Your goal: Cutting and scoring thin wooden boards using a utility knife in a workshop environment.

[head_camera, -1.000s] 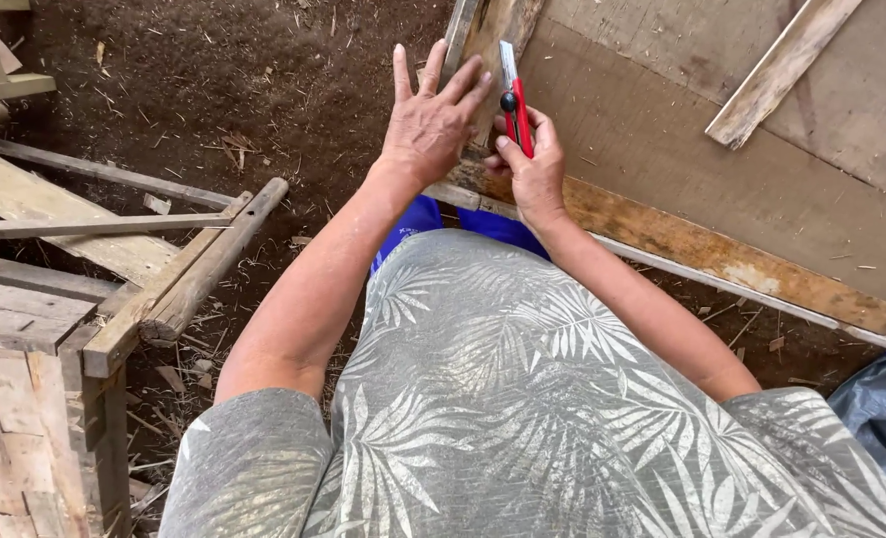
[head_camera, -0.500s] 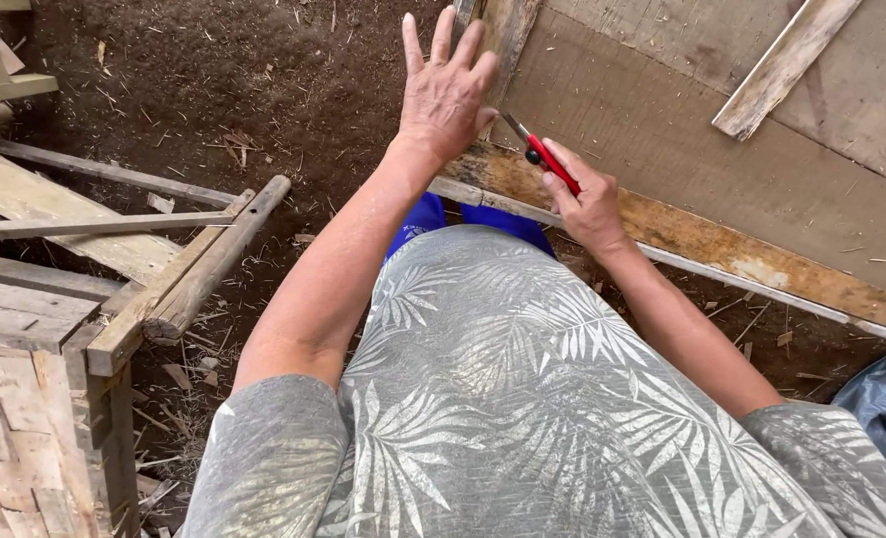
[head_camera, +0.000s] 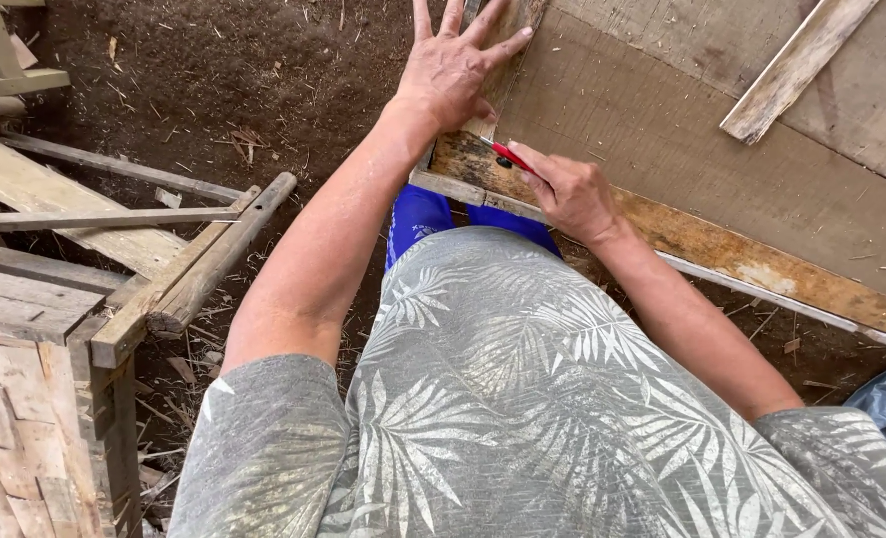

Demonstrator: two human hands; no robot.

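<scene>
1. We've got the left hand [head_camera: 453, 70] spread flat, fingers splayed, gripping nothing, pressing down on the upright wooden strip [head_camera: 498, 60] at the corner of the brown board [head_camera: 662, 149].
2. Our right hand [head_camera: 572, 194] is clenched around a red-handled tool [head_camera: 510, 156], its tip aimed at the wooden edge rail [head_camera: 682, 234] just under the left palm. We can't make out what kind of tool it is; only the red shaft shows.
3. The risk, as we judge it: that tip sits very near the heel of the left hand. A slip along the grain would drive it straight into the palm or wrist.
4. Second worry: the board rests on loose dirt ground [head_camera: 244, 90], tilted. If the left hand eases off, the panel could shift and throw the tool off its line.
5. The rail itself looks worn, yellowish with pale chipped patches, so it may split instead of holding.
6. The tool: slim, bright red, mostly buried in the fist, lying right at the corner where strip and rail meet.
</scene>
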